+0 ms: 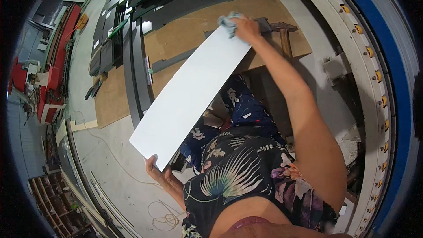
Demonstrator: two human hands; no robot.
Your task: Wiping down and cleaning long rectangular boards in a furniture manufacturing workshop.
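A long white panel slants across the view, its far end over the table and its near left end over my lap's side. My left hand grips the panel's near corner, thumb on the upper face and the other fingers hidden below. At the far end, my right hand is closed on a grey-green cloth, which touches the panel's far edge. Just right of that hand, a hammer with a wooden handle lies on the brown board tabletop.
Dark grey metal strips lie stacked across the tabletop. Pliers with dark handles rest at its left edge. A white machine frame with yellow rollers curves along the right. Loose cord and long strips lie on the floor, lower left.
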